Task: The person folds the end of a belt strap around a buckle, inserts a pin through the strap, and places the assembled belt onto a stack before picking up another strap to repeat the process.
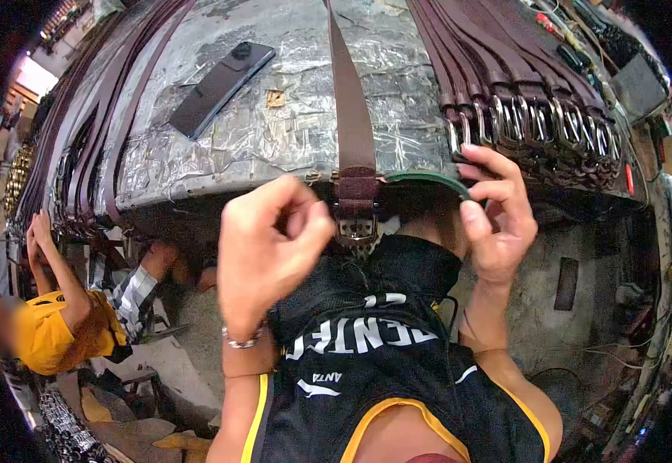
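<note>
A brown belt strap (pixel 355 116) runs down the middle of the plastic-covered table, and its metal buckle (pixel 357 229) hangs over the front edge. Just left of that buckle is my left hand (pixel 274 239), its fingers curled together; whatever they hold is hidden. My right hand (pixel 498 216), to the right, has thumb and fingers closing on the end of a thin dark green strip (pixel 427 177). This strip curves along the table edge towards the brown belt. Close above my right hand hang the buckles of several other belts (pixel 521 123).
A phone (pixel 222 89) lies on the table (pixel 297 139) at the left. More brown belts (pixel 104 116) drape over the table's left side. A co-worker in a yellow shirt (pixel 70 332) is at the lower left, hands raised by those belts. A dark box (pixel 638 86) stands at the right.
</note>
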`<state>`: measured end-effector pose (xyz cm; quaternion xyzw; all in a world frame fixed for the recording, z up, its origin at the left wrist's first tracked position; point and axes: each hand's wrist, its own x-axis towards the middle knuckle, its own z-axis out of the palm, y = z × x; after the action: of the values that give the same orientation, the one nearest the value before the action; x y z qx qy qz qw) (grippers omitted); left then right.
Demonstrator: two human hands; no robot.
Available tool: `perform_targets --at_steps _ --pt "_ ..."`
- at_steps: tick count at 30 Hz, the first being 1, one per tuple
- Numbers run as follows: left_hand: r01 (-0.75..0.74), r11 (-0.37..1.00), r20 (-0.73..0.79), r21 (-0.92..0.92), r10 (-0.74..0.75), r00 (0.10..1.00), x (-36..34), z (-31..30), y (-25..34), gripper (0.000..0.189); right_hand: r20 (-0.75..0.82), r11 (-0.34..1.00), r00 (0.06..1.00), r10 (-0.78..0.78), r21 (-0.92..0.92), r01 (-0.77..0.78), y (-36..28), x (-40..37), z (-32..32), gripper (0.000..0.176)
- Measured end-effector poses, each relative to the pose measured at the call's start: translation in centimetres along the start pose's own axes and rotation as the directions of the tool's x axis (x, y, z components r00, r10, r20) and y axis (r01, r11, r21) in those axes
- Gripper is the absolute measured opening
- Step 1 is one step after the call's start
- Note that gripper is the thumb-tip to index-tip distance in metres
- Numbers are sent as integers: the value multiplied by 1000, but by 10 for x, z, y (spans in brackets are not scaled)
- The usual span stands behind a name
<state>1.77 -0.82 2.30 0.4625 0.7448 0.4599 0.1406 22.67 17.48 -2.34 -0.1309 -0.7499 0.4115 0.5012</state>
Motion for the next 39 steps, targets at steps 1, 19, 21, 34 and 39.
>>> perform_targets --at_steps 1,19,21,34,39 --pt "4 997 -15 78 -2 1000 -1 -11 -4 22 45 998 999 29 51 -31 -7 7 -7 13" --pt "87 959 333 -268 8 943 3 -13 -37 38 876 787 476 73 -344 512 -23 152 9 12" --pt "62 946 236 -319 16 972 0 -22 -34 35 871 818 487 71 -330 471 -23 152 12 14" --pt "-38 998 -249 -58 23 968 -13 -45 33 19 855 851 519 25 -290 438 -5 160 14 17" --pt "-9 996 -222 -92 -12 975 -11 -43 37 24 812 833 582 -39 -295 468 0 154 15 18"
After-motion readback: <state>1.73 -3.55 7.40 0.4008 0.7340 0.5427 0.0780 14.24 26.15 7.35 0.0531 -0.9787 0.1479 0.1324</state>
